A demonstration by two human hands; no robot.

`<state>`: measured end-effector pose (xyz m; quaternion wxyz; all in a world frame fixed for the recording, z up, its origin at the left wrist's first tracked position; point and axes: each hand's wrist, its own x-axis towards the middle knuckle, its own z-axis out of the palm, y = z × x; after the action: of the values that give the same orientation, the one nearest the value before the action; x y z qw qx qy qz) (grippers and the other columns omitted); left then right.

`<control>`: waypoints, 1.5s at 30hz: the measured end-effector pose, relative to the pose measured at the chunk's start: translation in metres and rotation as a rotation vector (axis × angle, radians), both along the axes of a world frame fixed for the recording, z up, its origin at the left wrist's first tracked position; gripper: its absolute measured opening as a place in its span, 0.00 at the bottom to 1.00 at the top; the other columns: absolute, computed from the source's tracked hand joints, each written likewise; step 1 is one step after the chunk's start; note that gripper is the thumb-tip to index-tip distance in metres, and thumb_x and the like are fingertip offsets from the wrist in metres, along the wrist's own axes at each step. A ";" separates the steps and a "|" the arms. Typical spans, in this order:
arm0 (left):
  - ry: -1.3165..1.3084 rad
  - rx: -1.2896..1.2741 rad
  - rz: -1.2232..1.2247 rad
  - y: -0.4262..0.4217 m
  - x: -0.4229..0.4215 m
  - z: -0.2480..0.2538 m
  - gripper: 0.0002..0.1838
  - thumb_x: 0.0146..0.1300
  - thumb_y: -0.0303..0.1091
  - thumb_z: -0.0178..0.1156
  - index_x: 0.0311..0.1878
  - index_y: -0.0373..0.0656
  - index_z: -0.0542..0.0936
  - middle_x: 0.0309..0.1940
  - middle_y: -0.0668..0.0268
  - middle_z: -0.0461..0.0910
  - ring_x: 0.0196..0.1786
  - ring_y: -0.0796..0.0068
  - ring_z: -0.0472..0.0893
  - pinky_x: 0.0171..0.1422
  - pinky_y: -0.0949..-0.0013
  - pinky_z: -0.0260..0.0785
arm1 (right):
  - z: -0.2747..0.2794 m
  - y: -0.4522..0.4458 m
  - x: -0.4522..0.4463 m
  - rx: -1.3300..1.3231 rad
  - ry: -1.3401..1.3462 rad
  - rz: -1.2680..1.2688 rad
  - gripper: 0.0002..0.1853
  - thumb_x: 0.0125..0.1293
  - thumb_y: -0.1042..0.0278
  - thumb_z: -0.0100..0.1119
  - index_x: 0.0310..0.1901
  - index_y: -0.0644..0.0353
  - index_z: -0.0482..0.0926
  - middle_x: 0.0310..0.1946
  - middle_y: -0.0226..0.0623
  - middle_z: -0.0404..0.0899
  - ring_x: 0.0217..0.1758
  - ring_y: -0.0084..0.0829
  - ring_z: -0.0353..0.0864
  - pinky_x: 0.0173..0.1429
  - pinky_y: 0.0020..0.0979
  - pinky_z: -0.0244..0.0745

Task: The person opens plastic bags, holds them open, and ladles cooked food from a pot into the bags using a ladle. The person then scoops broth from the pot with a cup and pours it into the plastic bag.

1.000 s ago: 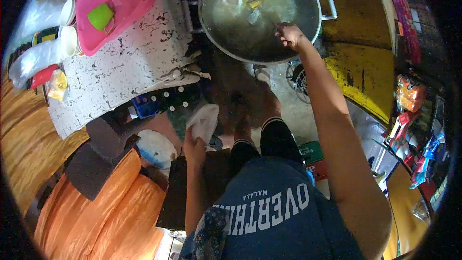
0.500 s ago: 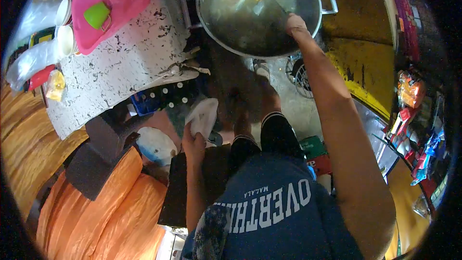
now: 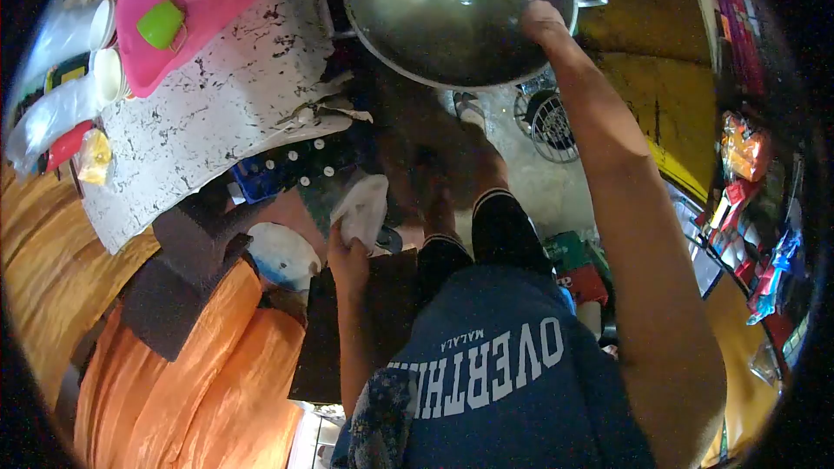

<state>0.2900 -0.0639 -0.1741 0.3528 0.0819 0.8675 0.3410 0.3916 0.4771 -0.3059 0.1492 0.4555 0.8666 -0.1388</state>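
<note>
A big metal pot (image 3: 452, 82) of cloudy broth (image 3: 434, 30) with pale and yellowish pieces in it stands ahead of me. At its right inner side, my right hand (image 3: 543, 21) is closed around the handle of a dark stirring utensil. Its lower end is hidden in the broth, so I cannot tell its exact kind. Low on the left, well apart from the pot, my left hand (image 3: 349, 252) grips a whitish translucent plastic bag (image 3: 363, 207) by its near end. The bag hangs loosely above the floor.
On the left, a worn white table (image 3: 208, 104) bears a pink basin (image 3: 178, 26) with a green cup (image 3: 161, 24), and white tubs (image 3: 109, 74). A yellow-brown surface (image 3: 647, 95) runs along the right. A fan (image 3: 553, 128) and bottle crates (image 3: 287, 169) stand lower down.
The right hand has shifted slightly right and up along the pot's side, and the utensil is less visible. The left hand keeps hold of the bag. The view has moved a little.
</note>
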 end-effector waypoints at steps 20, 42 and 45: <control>-0.089 0.047 0.004 0.016 -0.005 0.010 0.30 0.57 0.20 0.46 0.67 0.34 0.64 0.51 0.49 0.76 0.42 0.68 0.79 0.44 0.71 0.72 | -0.063 -0.040 -0.007 -0.772 0.305 -0.289 0.09 0.63 0.64 0.51 0.26 0.56 0.73 0.19 0.30 0.70 0.17 0.26 0.65 0.18 0.31 0.58; -0.045 -0.088 0.016 -0.004 0.000 -0.001 0.27 0.56 0.21 0.48 0.63 0.30 0.66 0.53 0.44 0.76 0.55 0.57 0.78 0.58 0.63 0.68 | -0.026 -0.062 -0.053 -0.262 -0.048 -0.104 0.14 0.60 0.68 0.51 0.45 0.61 0.80 0.46 0.49 0.81 0.49 0.46 0.82 0.52 0.42 0.77; -0.088 -0.017 0.072 0.007 0.006 0.004 0.29 0.56 0.21 0.47 0.64 0.29 0.65 0.56 0.44 0.74 0.58 0.55 0.76 0.61 0.63 0.67 | -0.069 -0.060 -0.059 -0.322 -0.031 -0.175 0.14 0.60 0.66 0.50 0.44 0.61 0.81 0.45 0.49 0.81 0.49 0.46 0.82 0.51 0.41 0.78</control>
<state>0.2957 -0.0571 -0.1706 0.3789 0.0326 0.8564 0.3491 0.3330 0.4167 -0.3751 0.2207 0.5014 0.7879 -0.2812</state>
